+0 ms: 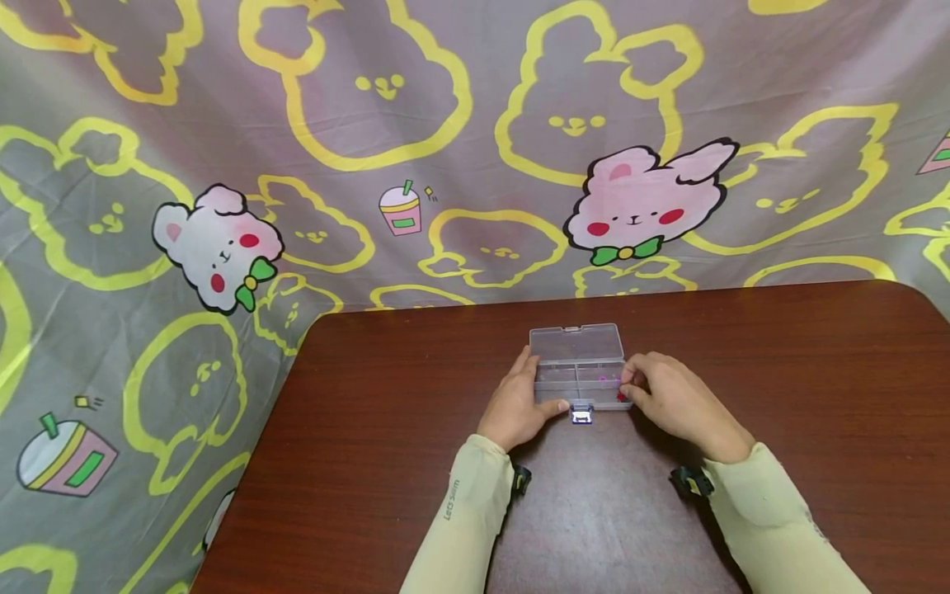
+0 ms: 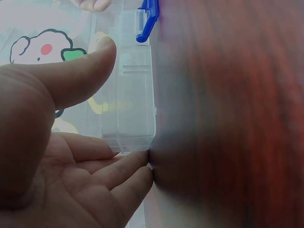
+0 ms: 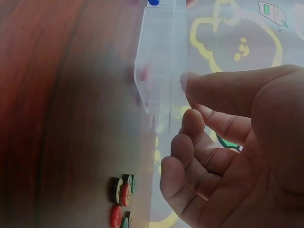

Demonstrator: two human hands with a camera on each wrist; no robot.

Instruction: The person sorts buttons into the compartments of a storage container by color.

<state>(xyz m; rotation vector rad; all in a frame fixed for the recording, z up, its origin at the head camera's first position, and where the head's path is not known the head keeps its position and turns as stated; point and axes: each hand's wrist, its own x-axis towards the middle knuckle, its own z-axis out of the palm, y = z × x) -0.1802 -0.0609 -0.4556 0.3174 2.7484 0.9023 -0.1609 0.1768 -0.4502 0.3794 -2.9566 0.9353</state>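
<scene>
An open, clear plastic compartment box (image 1: 557, 394) stands on the table, its lid tipped back and its blue latch (image 2: 151, 21) at the front. My left hand (image 1: 514, 404) rests against the box's left side with fairly straight fingers, thumb along the front edge. At the right end my right hand (image 1: 671, 400) has thumb and index finger close together at the rim. Whether anything small is between those fingertips is hidden. A small red piece (image 1: 621, 397) lies in the front right compartment; tiny pinkish-purple marks (image 1: 604, 379) show behind it.
In the right wrist view, several small round button-like pieces (image 3: 124, 194), red, green and dark, lie on the table beyond the box's right end. The brown table (image 1: 371, 462) meets a patterned cloth (image 1: 475, 148) at its back and left edges.
</scene>
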